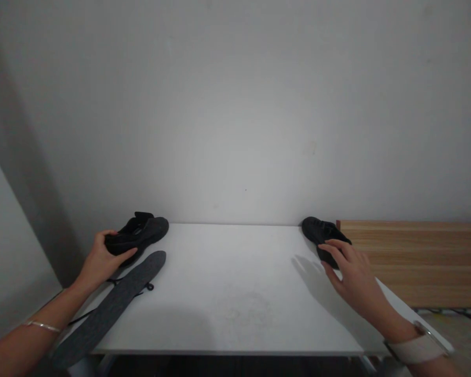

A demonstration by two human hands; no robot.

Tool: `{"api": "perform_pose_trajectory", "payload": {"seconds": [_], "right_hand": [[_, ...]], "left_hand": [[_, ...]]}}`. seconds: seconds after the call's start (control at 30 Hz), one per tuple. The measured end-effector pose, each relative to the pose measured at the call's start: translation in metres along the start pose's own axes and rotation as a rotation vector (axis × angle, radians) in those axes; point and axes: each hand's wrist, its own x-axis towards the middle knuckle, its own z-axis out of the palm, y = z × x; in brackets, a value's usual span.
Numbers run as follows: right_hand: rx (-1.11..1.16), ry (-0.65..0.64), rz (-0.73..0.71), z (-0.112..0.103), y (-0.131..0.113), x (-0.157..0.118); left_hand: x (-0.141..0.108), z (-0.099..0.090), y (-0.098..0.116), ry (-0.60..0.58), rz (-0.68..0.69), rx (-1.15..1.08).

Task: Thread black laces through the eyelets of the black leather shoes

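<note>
At the left back of the table, my left hand [104, 256] grips the heel end of a black shoe [151, 231], thumb on the near side and fingers over the far side. The shoe's toe points toward the wall and its tongue stands up. A long grey insole [120, 290] lies slantwise in front of it, and a black shoelace [149, 286] shows from beneath. Over on the right, my right hand [353, 267] is beside the heel of a second black shoe [317, 229]. Its thumb and fingers are apart, casting a shadow on the table; contact with that shoe is unclear.
Both shoes rest on a white table [235, 272] that meets a pale wall [235, 115] at its back edge. To the right is a wood-grained panel [419, 262]. Another wall surface [11, 251] closes off the left side.
</note>
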Motion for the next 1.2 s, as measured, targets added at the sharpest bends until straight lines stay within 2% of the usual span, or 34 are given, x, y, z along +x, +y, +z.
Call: {"api": "perform_pose_trajectory", "payload": {"seconds": [0.13,0.3,0.4,0.5,0.6,0.7,0.8,0.87,0.97,1.03,1.13,1.2], "right_hand": [[-0.118,-0.089,0.093,0.016,0.029,-0.004],[-0.139,-0.15,0.09,0.027,0.039,-0.005],[-0.166,-0.11,0.121,0.03,0.043,-0.002],[-0.202,-0.038,0.229,0.034,0.051,0.0],[-0.195,-0.091,0.301,0.042,0.064,0.001],[-0.13,-0.167,0.308,0.05,0.08,0.004],[0.01,-0.165,0.309,0.055,0.09,0.01],[0.13,-0.143,0.316,0.056,0.09,0.016],[0.258,-0.079,0.282,0.053,0.077,0.027],[0.284,-0.04,0.24,0.049,0.06,0.036],[0.316,-0.015,0.173,0.034,0.026,0.048],[0.388,0.032,0.105,0.018,-0.005,0.054]], "left_hand": [[0.005,0.004,-0.001,-0.022,-0.04,-0.008],[0.006,0.012,0.004,0.018,-0.057,-0.08],[0.001,0.012,0.011,0.077,-0.063,-0.126],[-0.003,0.006,0.014,-0.013,0.022,-0.17],[-0.004,-0.001,0.011,-0.113,0.041,-0.177],[0.001,-0.007,0.015,-0.078,-0.004,-0.066],[0.0,-0.012,0.044,0.123,0.011,0.087],[-0.011,-0.016,0.079,0.238,0.187,0.056],[-0.044,-0.018,0.14,0.125,0.484,-0.099],[-0.069,-0.014,0.175,-0.038,0.615,-0.188],[-0.098,0.001,0.208,-0.281,0.675,-0.292],[-0.105,0.015,0.219,-0.365,0.694,-0.385]]}}
